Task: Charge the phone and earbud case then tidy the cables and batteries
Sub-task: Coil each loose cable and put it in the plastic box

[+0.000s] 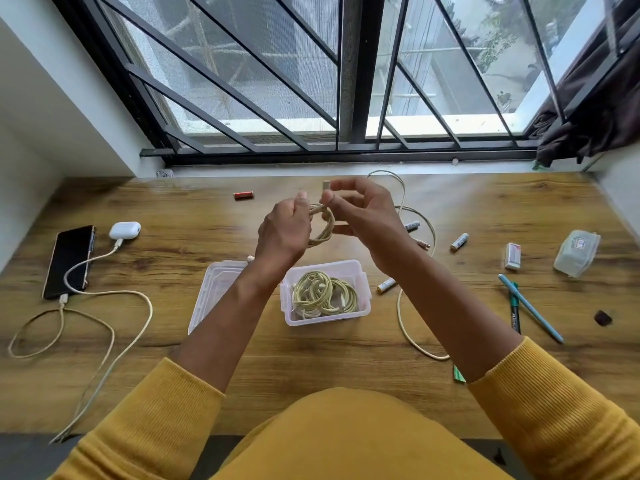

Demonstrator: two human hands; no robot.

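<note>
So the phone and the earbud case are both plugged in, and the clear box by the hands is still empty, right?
Not quite. The phone and earbud case do each have a cable plugged in, but the clear box is not empty: the head view shows coiled yellowish cables already lying in it. Both hands, left hand and right hand, hold another coil above it.

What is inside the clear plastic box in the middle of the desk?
The box holds coiled yellowish cables, at least two bundles. No batteries show among them, but the coils cover the box floor, so anything under them cannot be seen.
</note>
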